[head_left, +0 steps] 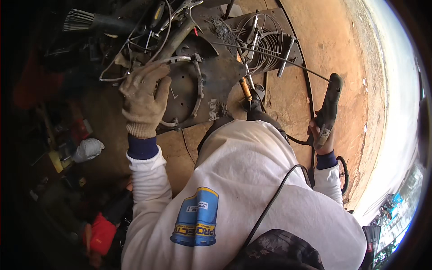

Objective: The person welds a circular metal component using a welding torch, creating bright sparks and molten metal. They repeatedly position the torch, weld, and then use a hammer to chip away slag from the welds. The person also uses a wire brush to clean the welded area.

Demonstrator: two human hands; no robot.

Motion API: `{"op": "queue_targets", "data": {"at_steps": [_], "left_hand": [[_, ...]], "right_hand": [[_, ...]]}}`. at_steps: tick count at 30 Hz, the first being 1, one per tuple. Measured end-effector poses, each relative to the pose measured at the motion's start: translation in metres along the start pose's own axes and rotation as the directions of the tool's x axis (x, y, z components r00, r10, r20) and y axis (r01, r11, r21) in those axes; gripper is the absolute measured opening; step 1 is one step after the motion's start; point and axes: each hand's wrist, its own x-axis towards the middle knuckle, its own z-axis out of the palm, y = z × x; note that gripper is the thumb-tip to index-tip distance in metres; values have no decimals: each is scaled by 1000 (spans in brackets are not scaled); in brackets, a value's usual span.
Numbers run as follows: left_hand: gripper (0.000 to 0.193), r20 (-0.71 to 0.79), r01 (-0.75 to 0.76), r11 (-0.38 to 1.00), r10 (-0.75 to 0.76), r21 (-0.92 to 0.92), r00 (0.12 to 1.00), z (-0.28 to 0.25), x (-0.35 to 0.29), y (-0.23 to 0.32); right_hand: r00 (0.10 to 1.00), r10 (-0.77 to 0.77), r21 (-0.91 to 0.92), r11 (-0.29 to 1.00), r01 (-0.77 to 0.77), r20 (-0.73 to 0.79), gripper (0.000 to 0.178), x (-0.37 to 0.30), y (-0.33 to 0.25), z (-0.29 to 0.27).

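My left hand [146, 96], in a tan knitted work glove, lies over the left side of a bent metal ring [199, 87], fingers curled and thumb beside them. Its palm hides that part of the ring. Beneath the ring is a dark steel plate [213, 83] with small holes. On the right, my bare right hand [325, 139] wraps round a black welding electrode holder [330, 105]. A long thin welding rod [288, 60] runs from the holder's jaw leftward above the plate, its tip near the plate's far edge.
A wire coil [261, 45] and a hammer [286, 56] lie on another plate at the back. A wire brush [83, 21] and tools clutter the far left. A black cable [279, 193] crosses my body. Someone in red [102, 231] is at lower left.
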Motion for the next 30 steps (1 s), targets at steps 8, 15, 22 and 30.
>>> {"op": "queue_targets", "data": {"at_steps": [8, 15, 22, 30], "left_hand": [[21, 22, 2, 1000, -3, 13, 1000, 8, -3, -1], [20, 35, 25, 1000, -25, 5, 999, 7, -2, 0], [20, 52, 13, 999, -15, 35, 999, 6, -3, 1], [21, 36, -15, 999, 14, 34, 999, 7, -4, -2]], "right_hand": [[963, 267, 171, 948, -268, 34, 37, 11, 1, 5], [985, 171, 35, 985, -172, 26, 39, 16, 2, 8], [996, 89, -136, 987, -86, 14, 35, 18, -2, 12], [990, 136, -71, 989, -133, 27, 35, 20, -4, 14]]}}
